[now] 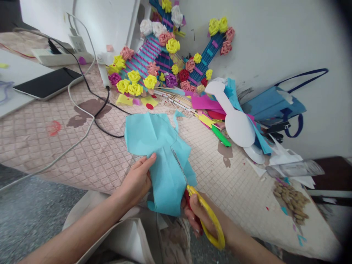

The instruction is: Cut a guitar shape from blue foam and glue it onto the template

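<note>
1. Turquoise crepe-paper sheet (156,146), thin and creased, is held above the near edge of the pinkish quilted table cover (90,154), over the person's lap. Its upper part reaches out over the tabletop.
2. Left hand (136,181): thumb on top of the sheet's left edge, other fingers underneath, so it pinches the paper flat and taut.
3. Right hand (200,216): fingers threaded thru the loops of yellow-handled scissors (205,212) and curled around them. Metal blades run up-left into the sheet and look nearly shut, w/ the tips about mid-sheet.
4. Progress, judged from how things lie: the cut has entered from the lower right edge and reached roughly halfway up. The sheet's top edge already looks shaped, w/ a small tab sticking up. Approx. half of the line is left, and no piece has come free yet.
5. Behind, against the white wall: blue-and-pink woven strip structure w/ yellow, pink, white and purple paper roses (150,81) stuck on it.
6. Right of that: pile of coloured paper scraps (205,102), and a white card cut-out shaped like a spoon (236,121) resting on it. A blue fabric bag w/ dark handles (275,104) is further right.
7. Left side: dark phone or tablet (48,82), white power strip (62,57), and cables trailing across the cover.
8. Near right edge: clear plastic bottle lying down (295,169), plus a heap of small tan nuts or seeds (291,200).
</note>
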Tool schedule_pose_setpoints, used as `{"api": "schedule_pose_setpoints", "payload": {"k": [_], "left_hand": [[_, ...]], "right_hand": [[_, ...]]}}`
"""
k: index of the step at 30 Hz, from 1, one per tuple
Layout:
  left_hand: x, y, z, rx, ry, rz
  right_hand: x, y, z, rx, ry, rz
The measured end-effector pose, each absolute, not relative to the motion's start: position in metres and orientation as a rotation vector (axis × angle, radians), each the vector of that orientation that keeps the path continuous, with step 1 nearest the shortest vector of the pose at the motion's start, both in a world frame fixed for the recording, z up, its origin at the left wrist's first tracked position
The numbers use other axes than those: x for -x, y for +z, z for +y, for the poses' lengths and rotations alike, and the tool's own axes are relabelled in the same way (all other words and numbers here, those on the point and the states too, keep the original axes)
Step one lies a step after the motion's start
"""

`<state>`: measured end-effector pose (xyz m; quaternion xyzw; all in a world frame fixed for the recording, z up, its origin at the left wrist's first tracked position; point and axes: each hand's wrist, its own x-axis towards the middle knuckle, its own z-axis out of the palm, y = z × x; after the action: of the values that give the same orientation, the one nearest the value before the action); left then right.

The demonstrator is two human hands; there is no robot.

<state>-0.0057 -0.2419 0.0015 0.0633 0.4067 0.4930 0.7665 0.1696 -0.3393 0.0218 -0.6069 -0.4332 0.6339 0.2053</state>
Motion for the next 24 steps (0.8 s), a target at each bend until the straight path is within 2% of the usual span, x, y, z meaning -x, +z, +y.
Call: {"api": "schedule_pose_setpoints", "payload": {"k": [24], "left_hand": [[0.007,-0.007,-0.246,-0.236,1.098,0.914]], "right_hand": [[-0.168,0.016,-0.339,1.687,1.803,-1.068]]}}
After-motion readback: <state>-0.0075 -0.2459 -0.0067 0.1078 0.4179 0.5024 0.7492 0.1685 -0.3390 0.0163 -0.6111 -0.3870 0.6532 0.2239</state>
